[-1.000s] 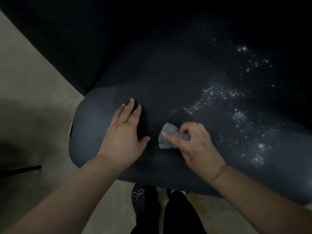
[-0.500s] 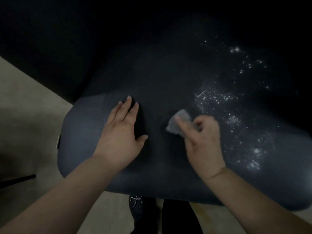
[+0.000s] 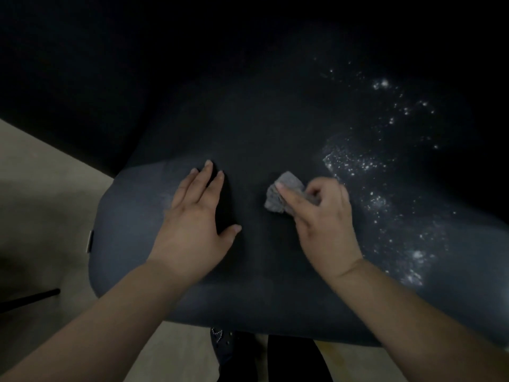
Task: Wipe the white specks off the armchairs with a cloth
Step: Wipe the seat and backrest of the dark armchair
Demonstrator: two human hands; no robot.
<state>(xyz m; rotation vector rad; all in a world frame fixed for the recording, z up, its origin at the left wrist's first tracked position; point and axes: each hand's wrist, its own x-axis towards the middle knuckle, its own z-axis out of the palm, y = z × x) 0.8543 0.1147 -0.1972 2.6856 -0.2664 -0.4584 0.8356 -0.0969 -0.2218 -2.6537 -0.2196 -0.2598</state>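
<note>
The left hand (image 3: pixel 192 227) lies flat on the armchair seat (image 3: pixel 261 139), fingers straight toward 12 o'clock. At its 3 o'clock, the right hand (image 3: pixel 325 227) pinches a crumpled grey cloth (image 3: pixel 281 195) against the seat; white specks (image 3: pixel 385 188) spread at 2 o'clock.

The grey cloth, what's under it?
The crumpled grey cloth, gripped by the right hand, lies on the dark blue armchair seat. Any white specks beneath it are covered.

No text, label, brand or number can be read anywhere.
</note>
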